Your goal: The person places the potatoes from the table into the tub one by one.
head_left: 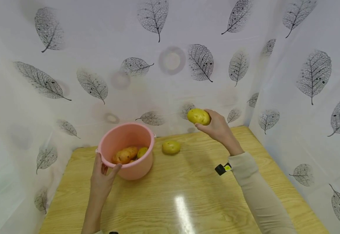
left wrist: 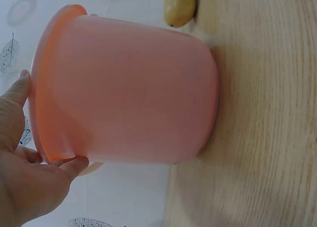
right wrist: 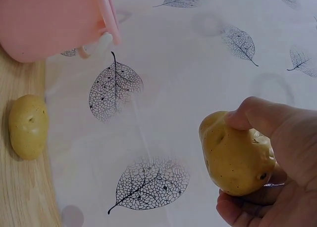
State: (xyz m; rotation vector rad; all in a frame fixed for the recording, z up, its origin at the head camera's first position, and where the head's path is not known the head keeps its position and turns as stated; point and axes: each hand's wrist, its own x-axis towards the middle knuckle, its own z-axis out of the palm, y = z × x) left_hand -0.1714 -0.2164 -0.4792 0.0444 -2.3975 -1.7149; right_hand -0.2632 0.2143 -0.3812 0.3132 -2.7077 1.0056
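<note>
A pink bucket (head_left: pixel 137 169) stands at the back left of the table with several potatoes (head_left: pixel 123 156) inside it. My left hand (head_left: pixel 102 178) grips its near rim; the left wrist view shows thumb and fingertips at the rim of the bucket (left wrist: pixel 129 88). In my right hand (head_left: pixel 219 127) is a yellow potato (head_left: pixel 198 116), held up above the back of the table. The right wrist view has the thumb on top of this potato (right wrist: pixel 235 155) and fingers curled beneath. Another yellow potato (head_left: pixel 171 147) lies on the table just right of the bucket.
The wood-grain table (head_left: pixel 158 201) ends against a white sheet with leaf prints (head_left: pixel 170 87) at the back. The same sheet rises along the right side (head_left: pixel 298 130). A small black device (head_left: pixel 223 169) sits by the right sleeve (head_left: pixel 254 185).
</note>
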